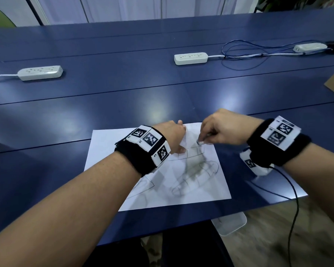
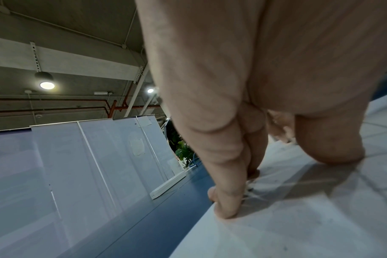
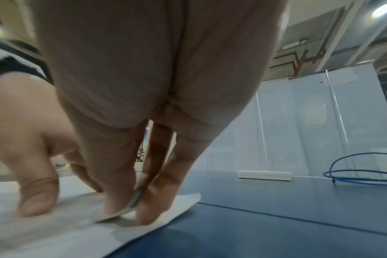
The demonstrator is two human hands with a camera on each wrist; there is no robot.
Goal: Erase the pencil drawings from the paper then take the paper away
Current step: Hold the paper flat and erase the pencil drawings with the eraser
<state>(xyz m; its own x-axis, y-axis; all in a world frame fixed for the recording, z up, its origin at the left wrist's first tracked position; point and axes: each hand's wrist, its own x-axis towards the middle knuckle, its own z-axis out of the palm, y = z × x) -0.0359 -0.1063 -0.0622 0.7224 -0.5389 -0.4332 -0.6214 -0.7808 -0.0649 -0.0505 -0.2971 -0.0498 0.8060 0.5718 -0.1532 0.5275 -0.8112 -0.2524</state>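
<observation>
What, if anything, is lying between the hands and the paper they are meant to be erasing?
Nothing visible does. The left hand presses on the paper, and the right hand rubs a small eraser against it.

A dark blue surface (image 1: 123,97) carries the paper (image 1: 201,182) at its near edge; beyond the paper lie three white power strips (image 1: 191,58) and looped blue cable (image 1: 245,53).

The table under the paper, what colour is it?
Dark blue. The table shows best in the head view.
</observation>
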